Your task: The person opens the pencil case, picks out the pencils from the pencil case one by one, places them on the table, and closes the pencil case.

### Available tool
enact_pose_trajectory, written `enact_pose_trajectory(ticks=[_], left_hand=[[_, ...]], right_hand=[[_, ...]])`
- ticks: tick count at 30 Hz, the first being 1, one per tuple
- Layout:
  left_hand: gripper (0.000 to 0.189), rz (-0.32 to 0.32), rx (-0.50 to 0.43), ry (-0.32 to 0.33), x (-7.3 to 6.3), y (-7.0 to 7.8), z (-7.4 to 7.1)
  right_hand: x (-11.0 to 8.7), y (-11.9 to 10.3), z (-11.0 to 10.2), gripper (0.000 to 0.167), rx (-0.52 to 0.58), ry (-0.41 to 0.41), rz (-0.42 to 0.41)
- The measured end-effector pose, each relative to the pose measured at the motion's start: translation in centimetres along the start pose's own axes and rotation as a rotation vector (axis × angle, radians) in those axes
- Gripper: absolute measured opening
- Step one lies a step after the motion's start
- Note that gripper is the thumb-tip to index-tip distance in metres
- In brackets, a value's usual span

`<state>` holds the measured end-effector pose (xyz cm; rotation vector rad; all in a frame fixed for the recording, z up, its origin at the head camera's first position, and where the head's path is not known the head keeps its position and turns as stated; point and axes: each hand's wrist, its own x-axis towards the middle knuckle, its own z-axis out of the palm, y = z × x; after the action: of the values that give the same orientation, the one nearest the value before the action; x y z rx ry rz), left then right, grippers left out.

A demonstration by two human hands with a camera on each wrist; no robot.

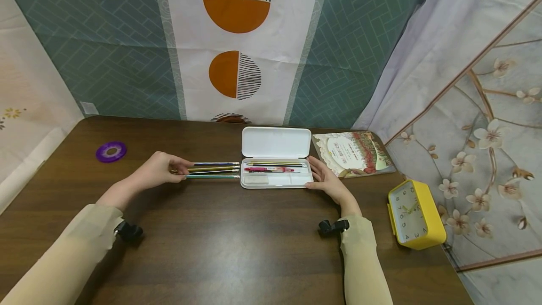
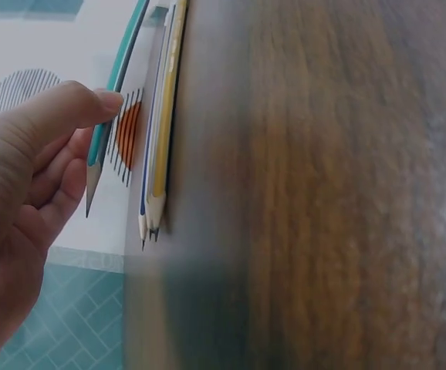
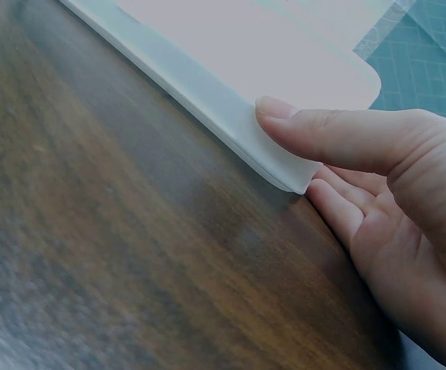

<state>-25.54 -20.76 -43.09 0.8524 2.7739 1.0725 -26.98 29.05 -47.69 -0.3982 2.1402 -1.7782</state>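
Note:
My left hand (image 1: pixel 160 169) pinches a teal pencil (image 2: pixel 124 58) between thumb and fingers, its sharpened end towards the palm side. Beside it several more pencils (image 1: pixel 213 169), yellow and blue-striped, lie together on the table, left of a white pencil case (image 1: pixel 276 143). The case stands with its lid raised and holds pencils (image 1: pixel 277 163), a red pen (image 1: pixel 267 170) and a whitish block (image 1: pixel 256 180), perhaps an eraser. At the case's right end my right hand (image 1: pixel 330 183) grips the edge, thumb (image 3: pixel 300 135) on top and fingers against the outer side.
A purple ring-shaped object (image 1: pixel 111 152) lies at the table's far left. Behind my right hand is a printed booklet (image 1: pixel 351 153), and a yellow clock (image 1: pixel 417 214) stands on the right. Patterned cloth (image 1: pixel 237 41) hangs along the back edge.

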Motion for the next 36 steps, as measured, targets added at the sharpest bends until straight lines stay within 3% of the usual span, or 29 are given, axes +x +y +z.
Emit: enact_pose_trajectory(ticks=[12, 23, 36], left_hand=[[0.033, -0.027, 0.015, -0.063, -0.2, -0.7, 0.1], [0.035, 0.006, 0.015, -0.099, 0.0, -1.2, 0.6], [0.032, 0.013, 0.049, -0.088, 0.1, -1.4, 0.9]], right_hand=[[0.1, 0.1, -0.1, 0.093, -0.009, 0.005, 0.014], [0.1, 0.2, -0.1, 0.092, -0.004, -0.001, -0.002], [0.1, 0.2, -0.2, 0.093, -0.009, 0.002, -0.001]])
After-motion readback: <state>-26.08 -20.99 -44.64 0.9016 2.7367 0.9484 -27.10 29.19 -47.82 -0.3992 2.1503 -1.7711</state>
